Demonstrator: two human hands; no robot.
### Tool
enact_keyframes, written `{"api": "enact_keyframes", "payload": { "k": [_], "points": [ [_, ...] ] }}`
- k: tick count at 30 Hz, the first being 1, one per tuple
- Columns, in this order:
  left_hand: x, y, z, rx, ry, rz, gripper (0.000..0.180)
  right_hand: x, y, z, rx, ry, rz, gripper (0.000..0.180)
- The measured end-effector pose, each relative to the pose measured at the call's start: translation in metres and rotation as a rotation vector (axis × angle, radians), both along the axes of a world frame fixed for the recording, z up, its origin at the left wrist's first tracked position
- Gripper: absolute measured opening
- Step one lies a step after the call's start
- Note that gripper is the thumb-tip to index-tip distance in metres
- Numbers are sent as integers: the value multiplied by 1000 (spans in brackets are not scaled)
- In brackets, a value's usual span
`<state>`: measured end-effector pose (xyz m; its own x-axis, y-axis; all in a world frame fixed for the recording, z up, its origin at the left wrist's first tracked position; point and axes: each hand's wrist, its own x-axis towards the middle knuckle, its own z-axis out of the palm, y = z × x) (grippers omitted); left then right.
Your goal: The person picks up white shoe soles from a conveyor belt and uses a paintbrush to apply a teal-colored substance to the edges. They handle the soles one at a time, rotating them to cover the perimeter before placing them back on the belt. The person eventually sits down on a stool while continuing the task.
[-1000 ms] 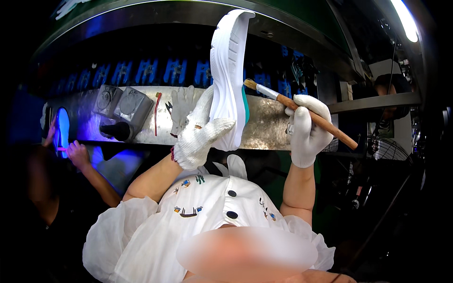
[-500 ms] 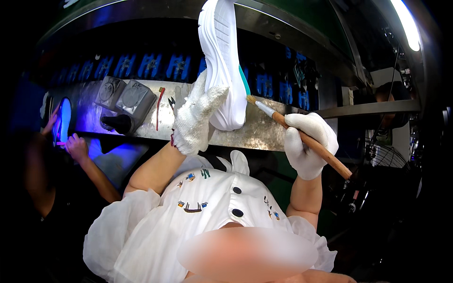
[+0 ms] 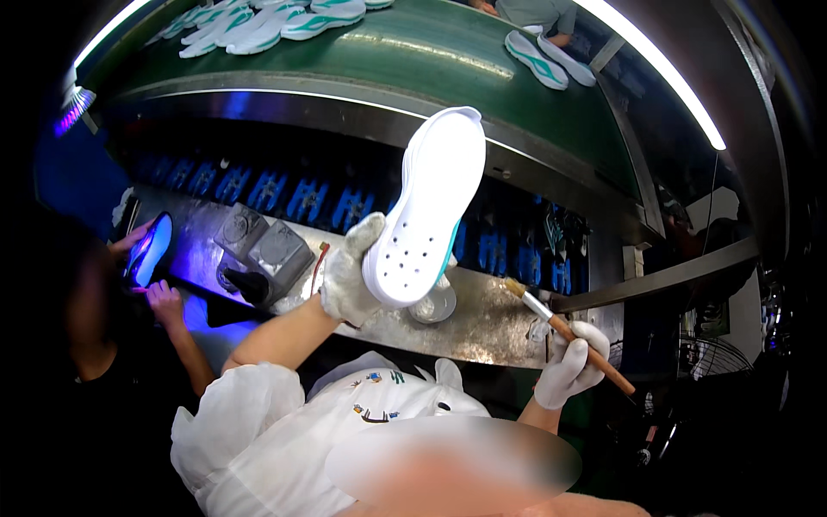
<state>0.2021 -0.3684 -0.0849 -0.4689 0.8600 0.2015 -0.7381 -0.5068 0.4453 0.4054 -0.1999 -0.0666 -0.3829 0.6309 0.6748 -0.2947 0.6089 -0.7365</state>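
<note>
Two gloved hands are occupied: the sole (image 3: 433,194) is gripped around its lower, perforated end by the left hand (image 3: 347,277), and the brush (image 3: 560,327) is pinched by its wooden handle in the right hand (image 3: 573,369), bristles up and to the left. The sole is held tilted in front of the bench (image 3: 495,327), its white face in view, well apart from the brush.

Stray marks may be judged the main risk: if the bristles are wet (which cannot be told from this view), the white face could be smeared by an accidental touch, or the bench dripped on. Dirt could also be passed on by the left glove, whose fingertips look greyish. The cup (image 3: 437,303) is seen beside the lower end, partly hidden; were the sole lowered carelessly, the cup could be tipped. Because only one end is gripped, the sole could be twisted by a slack hold.
</note>
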Motion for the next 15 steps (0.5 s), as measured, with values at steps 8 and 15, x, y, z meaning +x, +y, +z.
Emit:
{"api": "enact_keyframes", "payload": {
  "k": [8, 15],
  "points": [
    [-237, 75, 88, 38, -353, 386, 63, 9, 8, -21, -186, -71, 1, 17],
    [-219, 196, 93, -990, 893, 723, 42, 40, 38, -48, -321, -168, -76, 15]
  ]
}}
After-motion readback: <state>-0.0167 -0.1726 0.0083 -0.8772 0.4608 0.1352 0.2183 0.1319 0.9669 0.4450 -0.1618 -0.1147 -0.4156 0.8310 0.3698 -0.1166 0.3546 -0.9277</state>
